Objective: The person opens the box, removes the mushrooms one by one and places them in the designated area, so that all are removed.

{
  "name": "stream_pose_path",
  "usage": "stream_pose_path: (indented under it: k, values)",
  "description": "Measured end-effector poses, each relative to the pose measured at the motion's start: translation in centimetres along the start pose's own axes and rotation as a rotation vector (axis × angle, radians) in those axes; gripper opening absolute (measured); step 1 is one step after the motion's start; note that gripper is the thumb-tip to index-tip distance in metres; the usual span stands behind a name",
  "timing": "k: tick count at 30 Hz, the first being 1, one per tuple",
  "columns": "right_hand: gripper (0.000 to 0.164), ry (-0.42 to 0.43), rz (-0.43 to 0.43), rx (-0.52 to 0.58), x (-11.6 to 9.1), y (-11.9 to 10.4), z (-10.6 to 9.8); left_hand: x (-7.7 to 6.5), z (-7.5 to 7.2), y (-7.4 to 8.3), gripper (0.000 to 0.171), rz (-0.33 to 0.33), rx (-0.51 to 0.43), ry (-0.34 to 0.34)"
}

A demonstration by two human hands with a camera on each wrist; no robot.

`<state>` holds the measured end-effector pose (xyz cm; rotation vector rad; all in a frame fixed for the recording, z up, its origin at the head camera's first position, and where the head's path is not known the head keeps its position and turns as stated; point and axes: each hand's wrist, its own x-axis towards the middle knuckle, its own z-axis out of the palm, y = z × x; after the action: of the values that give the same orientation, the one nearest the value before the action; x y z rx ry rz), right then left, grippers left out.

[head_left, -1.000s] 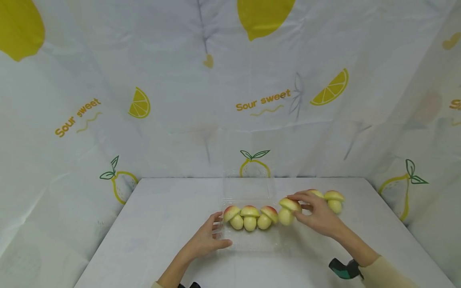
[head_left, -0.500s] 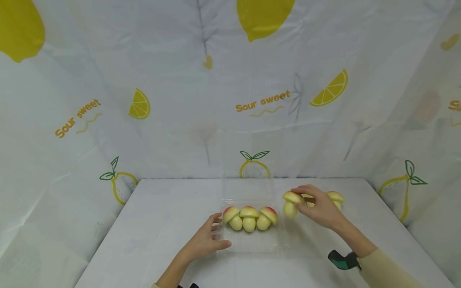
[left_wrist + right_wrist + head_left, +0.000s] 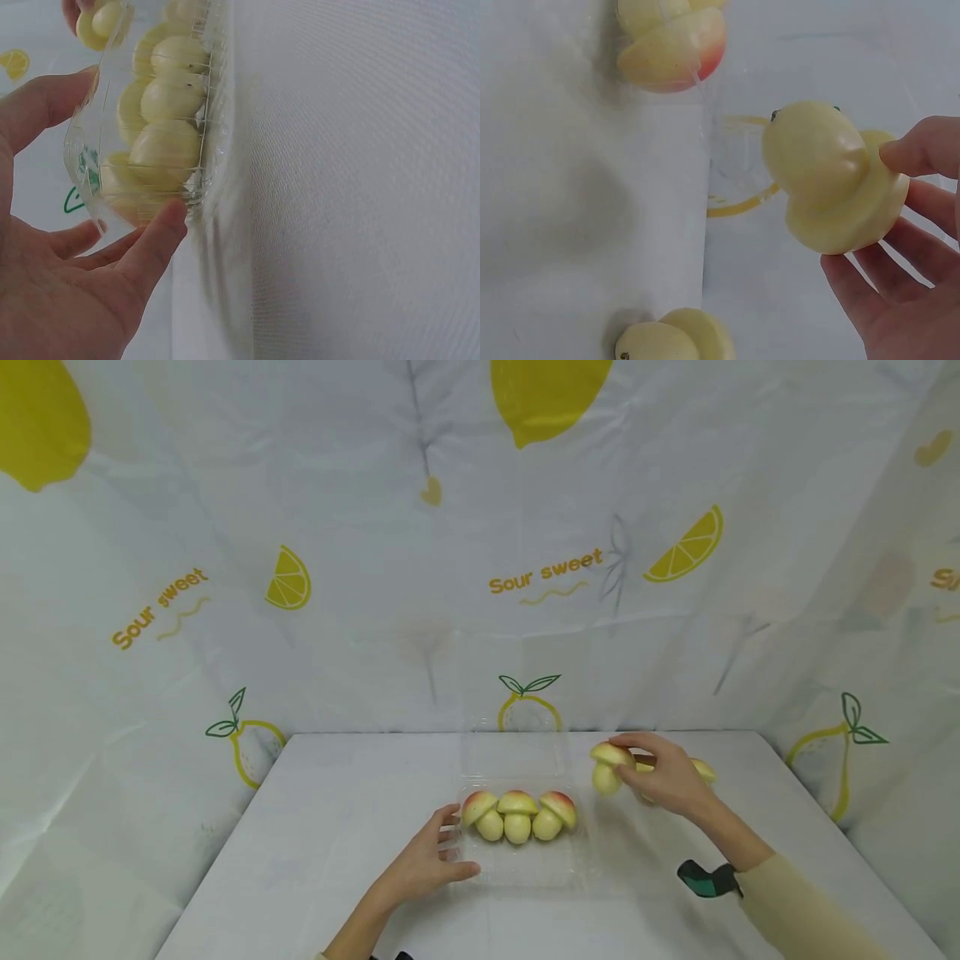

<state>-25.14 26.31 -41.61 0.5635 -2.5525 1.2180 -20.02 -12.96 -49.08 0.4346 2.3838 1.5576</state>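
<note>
The right hand (image 3: pixel 667 781) pinches a pale yellow mushroom piece (image 3: pixel 610 767) by its cap, thumb on one side and the other fingertips on the opposite side. The piece is clear of the surface (image 3: pixel 352 827), cap up, its stem hanging just below the fingertips.

The left hand (image 3: pixel 427 858) holds one end of a clear container (image 3: pixel 525 868), its thumb curving along the near corner and its other fingers bent against the end wall.

Just to the right of those fingers, a row of three mushroom pieces (image 3: pixel 517 817) sits side by side inside, caps blushed red. Farther beyond the left fingertips, the transparent lid (image 3: pixel 513 752) is raised; how steeply it leans I cannot tell.

Close behind the right fingers, one loose piece (image 3: pixel 645 770) is mostly hidden, and another (image 3: pixel 703 770) shows past the knuckles. Back from the right fingers come a dark and green wrist device (image 3: pixel 705 880) and a beige sleeve (image 3: pixel 802 902). Well beyond both hands hangs a lemon-printed cloth (image 3: pixel 375 677).
</note>
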Motion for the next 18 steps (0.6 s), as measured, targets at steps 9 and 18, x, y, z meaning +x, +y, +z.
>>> stream_pose_path:
  k: [9,18]
  values:
    - [0.035,-0.026,0.052,-0.027,1.1,1.3,-0.1,0.0,-0.2,0.0,0.095,-0.003,-0.008,-0.004]
    - [0.036,-0.067,0.093,-0.061,1.9,2.9,0.2,0.0,-0.1,0.1,0.094,-0.018,-0.010,-0.008]
